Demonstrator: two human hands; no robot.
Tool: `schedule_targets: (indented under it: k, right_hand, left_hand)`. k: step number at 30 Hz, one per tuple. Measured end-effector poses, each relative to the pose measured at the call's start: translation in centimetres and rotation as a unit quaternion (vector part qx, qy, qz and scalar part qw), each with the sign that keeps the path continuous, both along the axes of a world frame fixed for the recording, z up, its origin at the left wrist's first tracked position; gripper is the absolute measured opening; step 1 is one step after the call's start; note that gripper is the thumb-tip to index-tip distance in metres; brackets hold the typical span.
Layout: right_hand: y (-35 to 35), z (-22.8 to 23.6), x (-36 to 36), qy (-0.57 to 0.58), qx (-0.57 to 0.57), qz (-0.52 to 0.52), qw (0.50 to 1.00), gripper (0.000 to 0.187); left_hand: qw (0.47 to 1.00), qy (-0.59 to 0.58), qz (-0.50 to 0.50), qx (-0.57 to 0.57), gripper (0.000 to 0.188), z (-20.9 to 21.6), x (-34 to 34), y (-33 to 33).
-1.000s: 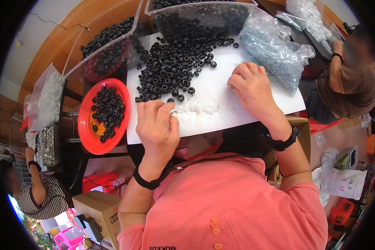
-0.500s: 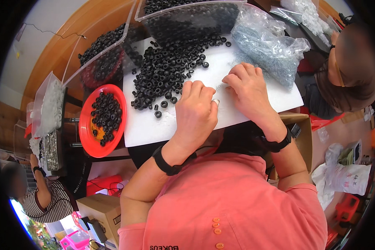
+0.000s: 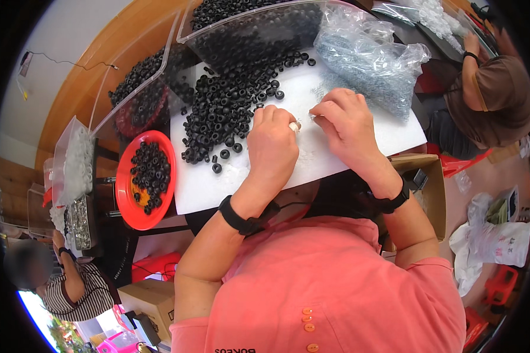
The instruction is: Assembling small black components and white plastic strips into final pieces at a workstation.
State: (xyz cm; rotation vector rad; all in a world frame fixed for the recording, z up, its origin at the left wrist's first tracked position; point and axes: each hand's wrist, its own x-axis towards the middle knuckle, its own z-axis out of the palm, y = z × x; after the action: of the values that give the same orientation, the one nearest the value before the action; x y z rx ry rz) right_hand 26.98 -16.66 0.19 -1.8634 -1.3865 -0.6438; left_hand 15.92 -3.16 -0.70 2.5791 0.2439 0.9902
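White board (image 3: 212, 191), one. Black rings (image 3: 218, 112), heaped on its left part. Red plate (image 3: 123, 185), left of board, more rings inside. Left hand (image 3: 272, 144), right hand (image 3: 347, 120): fingers curled, grip and contents untellable. Handling: tips low, over bare board.

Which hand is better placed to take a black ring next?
Probably the left hand: it is beside the pile of black rings; the right hand is farther off, nearer the clear bag.
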Motion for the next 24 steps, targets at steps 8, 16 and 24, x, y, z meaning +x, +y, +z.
schedule_targets:
  k: [8, 16, 24]
  right_hand:
    - [0.6, 1.3, -1.7, 0.335, 0.036, 0.163, 0.927, 0.007]
    - [1.8, 1.3, -2.3, 0.552, 0.083, 0.212, 0.802, 0.006]
    - [2.5, 1.0, -3.1, 0.581, 0.094, 0.224, 0.777, 0.008]
  left_hand:
    - [0.9, 0.008, -0.098, -0.424, 0.007, 1.4, -1.9, -0.4]
    - [0.914, -0.039, -0.099, -0.391, 0.005, 1.3, -3.1, -0.5]
    - [0.966, -0.077, -0.088, -0.229, 0.016, 0.7, -3.4, 0.5]
